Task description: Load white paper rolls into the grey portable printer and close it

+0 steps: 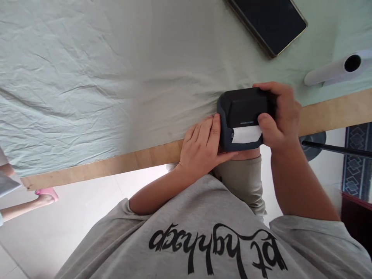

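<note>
A black, rounded device (247,106) with a white paper strip (247,135) showing at its near side sits at the table's front edge. My right hand (283,116) grips its right end, thumb on top beside the paper and fingers round the far side. My left hand (203,143) lies against the device's left side, fingers together and stretched out, thumb extended along the near edge. The underside of the device is hidden.
A dark-screened phone (270,23) lies on the cloth-covered table (87,77) beyond the device. A white cylindrical object (328,73) with a dark round end is at the right. The wooden edge (145,159) runs across in front. Another person's leg and pink shoe (48,195) show at left.
</note>
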`<state>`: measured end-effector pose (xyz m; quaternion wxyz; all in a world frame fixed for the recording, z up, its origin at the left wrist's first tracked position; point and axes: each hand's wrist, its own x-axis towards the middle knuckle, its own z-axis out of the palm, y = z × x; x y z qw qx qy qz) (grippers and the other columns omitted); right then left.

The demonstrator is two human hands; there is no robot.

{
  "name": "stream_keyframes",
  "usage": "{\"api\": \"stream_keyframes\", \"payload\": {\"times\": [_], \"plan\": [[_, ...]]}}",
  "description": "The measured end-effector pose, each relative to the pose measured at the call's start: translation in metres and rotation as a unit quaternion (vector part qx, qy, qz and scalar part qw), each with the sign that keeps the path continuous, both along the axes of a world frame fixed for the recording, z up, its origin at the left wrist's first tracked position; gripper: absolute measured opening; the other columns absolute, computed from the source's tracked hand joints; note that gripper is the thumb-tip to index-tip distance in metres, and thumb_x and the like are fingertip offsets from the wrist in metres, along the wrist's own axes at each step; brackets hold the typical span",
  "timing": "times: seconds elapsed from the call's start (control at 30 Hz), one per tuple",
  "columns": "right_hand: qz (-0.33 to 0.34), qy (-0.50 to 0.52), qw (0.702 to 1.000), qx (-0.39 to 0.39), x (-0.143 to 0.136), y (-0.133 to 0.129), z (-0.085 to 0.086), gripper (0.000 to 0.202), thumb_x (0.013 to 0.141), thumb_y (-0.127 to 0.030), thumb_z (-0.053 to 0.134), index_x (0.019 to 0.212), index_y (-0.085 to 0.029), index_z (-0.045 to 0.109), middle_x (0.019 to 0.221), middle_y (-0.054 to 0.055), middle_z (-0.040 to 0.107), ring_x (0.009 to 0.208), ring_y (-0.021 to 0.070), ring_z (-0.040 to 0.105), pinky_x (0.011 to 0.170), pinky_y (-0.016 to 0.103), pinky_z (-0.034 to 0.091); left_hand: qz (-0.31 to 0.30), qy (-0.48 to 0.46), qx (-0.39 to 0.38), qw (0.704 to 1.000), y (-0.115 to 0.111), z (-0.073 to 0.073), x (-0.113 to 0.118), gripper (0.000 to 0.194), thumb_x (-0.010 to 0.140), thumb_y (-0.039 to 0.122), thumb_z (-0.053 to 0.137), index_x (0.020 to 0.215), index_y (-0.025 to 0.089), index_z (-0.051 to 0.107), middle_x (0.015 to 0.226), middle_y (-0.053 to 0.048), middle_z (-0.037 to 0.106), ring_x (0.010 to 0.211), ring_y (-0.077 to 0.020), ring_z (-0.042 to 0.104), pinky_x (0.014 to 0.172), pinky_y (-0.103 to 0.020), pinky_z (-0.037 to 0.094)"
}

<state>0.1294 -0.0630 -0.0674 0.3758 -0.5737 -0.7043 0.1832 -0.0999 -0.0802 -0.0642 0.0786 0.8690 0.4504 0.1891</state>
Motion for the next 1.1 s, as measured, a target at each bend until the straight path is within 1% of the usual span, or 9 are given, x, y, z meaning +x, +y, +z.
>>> {"api": "stream_keyframes", "payload": {"times": [0.1,0.27,0.37,0.5,0.6,0.73,0.83,0.93,1.1], "plan": [[0.008,-0.007,1.000,0.000,0.000,0.000,0.002,0.054,0.092,-0.054,0.048,0.141,-0.032,0.053,0.128,0.008,0.068,0.113,0.0315,0.067,0.093,0.052,0.057,-0.003,-0.002,-0.002,1.000,0.000,0.000,0.001,0.093,0.096,0.078,0.037,0.142,-0.002,0.055,0.128,-0.025,0.069,0.115,-0.0322,0.068,0.105,-0.038,0.045],[0.007,-0.004,1.000,-0.004,0.000,0.001,0.003,0.052,0.093,-0.057,0.047,0.140,-0.037,0.051,0.127,0.006,0.068,0.115,0.0307,0.067,0.096,0.052,0.058,-0.003,0.011,-0.046,0.999,-0.001,0.001,0.004,0.092,0.093,0.075,0.046,0.147,0.000,0.049,0.133,-0.027,0.065,0.121,-0.0366,0.064,0.107,-0.042,0.045],[0.014,-0.010,1.000,-0.005,0.002,0.002,0.003,0.051,0.094,-0.055,0.047,0.141,-0.037,0.050,0.129,0.007,0.068,0.115,0.0307,0.067,0.097,0.052,0.057,0.003,0.015,-0.062,0.998,-0.001,0.001,0.005,0.092,0.093,0.072,0.048,0.149,-0.001,0.047,0.135,-0.028,0.063,0.123,-0.0384,0.063,0.107,-0.045,0.045],[0.026,-0.014,1.000,0.002,0.005,0.003,0.002,0.051,0.094,-0.055,0.046,0.141,-0.035,0.049,0.129,0.008,0.067,0.115,0.0308,0.066,0.097,0.053,0.057,0.006,0.005,-0.031,0.999,-0.002,0.001,0.007,0.092,0.093,0.070,0.051,0.147,-0.005,0.048,0.133,-0.029,0.064,0.121,-0.0385,0.063,0.106,-0.045,0.045],[0.031,-0.004,1.000,-0.002,0.007,0.003,0.001,0.051,0.095,-0.058,0.045,0.140,-0.034,0.050,0.129,0.008,0.067,0.116,0.0305,0.066,0.099,0.054,0.056,0.010,0.015,-0.012,1.000,-0.003,0.001,0.008,0.098,0.091,0.076,0.051,0.146,-0.006,0.048,0.132,-0.029,0.064,0.121,-0.0371,0.064,0.106,-0.043,0.046],[0.025,0.023,0.999,0.001,0.007,0.003,-0.002,0.045,0.100,-0.054,0.038,0.139,-0.034,0.052,0.130,0.005,0.067,0.121,0.0270,0.064,0.104,0.052,0.054,0.029,0.021,-0.063,0.997,-0.002,0.002,0.010,0.112,0.082,0.084,0.057,0.153,-0.001,0.041,0.141,-0.028,0.059,0.128,-0.0391,0.059,0.110,-0.046,0.044],[0.022,0.033,0.999,0.014,0.007,0.003,-0.004,0.042,0.103,-0.050,0.034,0.138,-0.035,0.052,0.129,0.003,0.068,0.121,0.0246,0.065,0.104,0.050,0.054,0.043,0.014,-0.099,0.994,-0.002,0.002,0.011,0.116,0.076,0.082,0.067,0.156,0.003,0.038,0.145,-0.027,0.055,0.132,-0.0408,0.056,0.112,-0.049,0.044],[0.012,0.026,0.999,0.015,0.006,0.004,-0.004,0.042,0.104,-0.050,0.032,0.137,-0.034,0.051,0.129,0.004,0.069,0.121,0.0252,0.066,0.104,0.051,0.054,0.049,0.002,-0.098,0.994,-0.003,0.000,0.011,0.115,0.074,0.081,0.069,0.155,0.005,0.040,0.144,-0.027,0.055,0.131,-0.0411,0.055,0.111,-0.049,0.045],[0.012,0.006,1.000,-0.005,0.004,0.002,0.000,0.045,0.103,-0.055,0.030,0.139,-0.033,0.048,0.130,0.006,0.069,0.121,0.0266,0.066,0.103,0.051,0.054,0.051,-0.028,-0.070,0.996,-0.002,-0.005,0.009,0.110,0.076,0.085,0.063,0.153,0.008,0.045,0.142,-0.025,0.056,0.129,-0.0386,0.057,0.108,-0.048,0.047]]}}
